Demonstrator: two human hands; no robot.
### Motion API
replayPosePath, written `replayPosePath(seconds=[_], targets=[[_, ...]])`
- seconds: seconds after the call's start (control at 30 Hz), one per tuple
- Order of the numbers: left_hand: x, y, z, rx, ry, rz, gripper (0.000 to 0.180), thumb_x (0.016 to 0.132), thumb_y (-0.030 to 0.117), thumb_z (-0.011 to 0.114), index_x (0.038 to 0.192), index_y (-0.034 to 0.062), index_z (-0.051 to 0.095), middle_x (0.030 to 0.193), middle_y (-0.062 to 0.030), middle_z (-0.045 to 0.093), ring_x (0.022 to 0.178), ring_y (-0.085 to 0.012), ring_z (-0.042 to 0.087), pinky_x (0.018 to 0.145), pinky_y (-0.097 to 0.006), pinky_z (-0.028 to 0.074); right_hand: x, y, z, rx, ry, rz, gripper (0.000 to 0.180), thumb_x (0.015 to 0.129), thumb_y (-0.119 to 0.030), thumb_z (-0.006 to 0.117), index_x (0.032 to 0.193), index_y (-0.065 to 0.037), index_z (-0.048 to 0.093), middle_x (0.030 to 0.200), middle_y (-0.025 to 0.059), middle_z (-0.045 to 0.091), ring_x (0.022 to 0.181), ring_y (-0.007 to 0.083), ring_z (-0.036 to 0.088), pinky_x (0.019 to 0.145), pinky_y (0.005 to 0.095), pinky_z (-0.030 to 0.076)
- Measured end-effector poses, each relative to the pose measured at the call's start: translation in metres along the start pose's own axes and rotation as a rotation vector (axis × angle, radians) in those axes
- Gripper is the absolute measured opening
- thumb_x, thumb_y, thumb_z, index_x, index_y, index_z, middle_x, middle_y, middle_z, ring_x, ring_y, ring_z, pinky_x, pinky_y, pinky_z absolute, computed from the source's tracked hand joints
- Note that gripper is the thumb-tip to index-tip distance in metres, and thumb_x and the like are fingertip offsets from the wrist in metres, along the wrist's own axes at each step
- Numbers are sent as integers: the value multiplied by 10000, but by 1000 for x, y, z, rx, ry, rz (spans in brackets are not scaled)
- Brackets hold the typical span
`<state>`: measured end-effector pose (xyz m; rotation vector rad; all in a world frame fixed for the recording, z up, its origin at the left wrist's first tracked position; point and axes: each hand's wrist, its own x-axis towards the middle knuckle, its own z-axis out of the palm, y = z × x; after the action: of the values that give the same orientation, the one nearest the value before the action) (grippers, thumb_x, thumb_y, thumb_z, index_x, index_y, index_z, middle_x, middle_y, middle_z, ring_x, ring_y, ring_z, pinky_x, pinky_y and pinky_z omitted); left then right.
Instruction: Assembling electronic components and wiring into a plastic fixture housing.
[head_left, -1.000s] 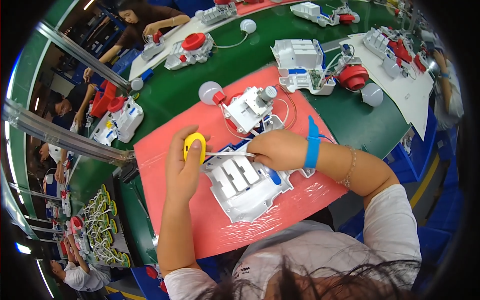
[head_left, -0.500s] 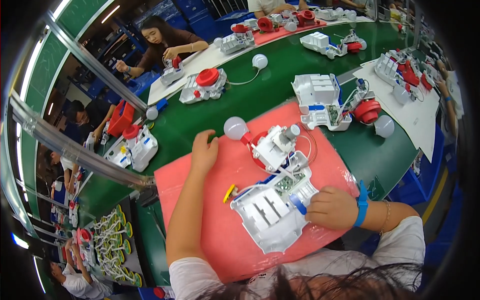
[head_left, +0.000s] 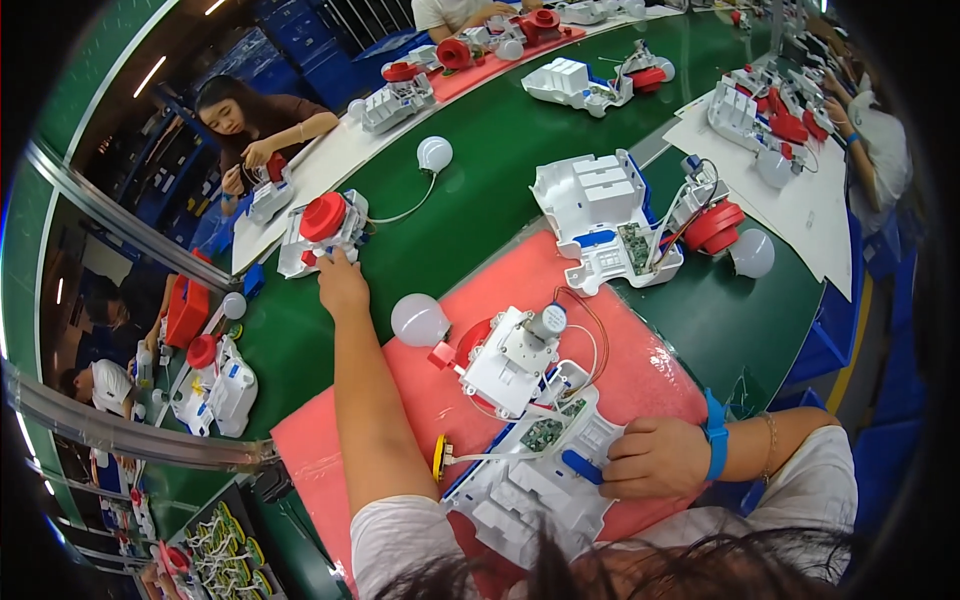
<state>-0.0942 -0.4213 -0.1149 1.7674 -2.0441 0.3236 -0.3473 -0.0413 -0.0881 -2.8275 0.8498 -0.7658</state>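
Observation:
My left hand reaches across to a white plastic unit with a red round part, its fingers closed at the near edge. My right hand is curled at the right edge of an open white housing, beside a blue strip. In this housing lies a green circuit board. Wired to it, a white motor block with a silver cylinder rests beyond, next to a white bulb-shaped piece. A small yellow-rimmed disc hangs on a white wire at its left.
Pink foam lies under the work. Another open housing with a red round part stands beyond it. More units line the green belt. A metal rail runs at left. Co-workers sit across and at both sides.
My left hand has moved from the foam's left side out to the white unit on the belt. My right hand stays at the housing. The view has shifted.

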Motion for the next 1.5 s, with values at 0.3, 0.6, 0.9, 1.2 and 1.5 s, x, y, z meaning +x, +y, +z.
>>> replayPosePath(seconds=[0.3,0.6,0.9,1.2,1.5], targets=[[-40,-33,-42,-223,108,120,239,805,90,540,1033,30,504,991,-207,509,882,-400,525,719,-447,445,11,8,2,-121,-54,16,151,705,-217,556,839,-152,579,836,-23,522,810,146,493,652,297,397],[-97,-57,-155,-452,172,120,251,801,99,583,998,-31,498,913,-192,529,752,-299,547,691,-361,442,84,50,32,-266,71,122,110,716,-246,605,731,-138,589,769,2,530,805,178,508,675,330,404],[-178,-56,-266,-544,180,171,237,801,47,595,989,-32,474,848,-124,479,716,-205,514,631,-287,441,201,145,78,-582,93,269,129,713,-259,611,740,-134,622,813,20,580,869,182,528,724,330,395],[-279,-27,-288,-509,40,257,251,741,18,625,948,-14,487,856,-177,482,750,-325,491,641,-363,425,214,163,89,-616,467,359,262,756,-197,586,999,-99,570,1103,59,517,1084,222,444,870,400,351],[-347,26,-266,-485,-124,174,248,714,68,669,922,57,534,862,-133,489,721,-314,541,582,-375,453,137,-3,6,679,67,169,973,587,-395,785,1342,-74,263,1357,151,303,1252,301,324,1024,393,278]])
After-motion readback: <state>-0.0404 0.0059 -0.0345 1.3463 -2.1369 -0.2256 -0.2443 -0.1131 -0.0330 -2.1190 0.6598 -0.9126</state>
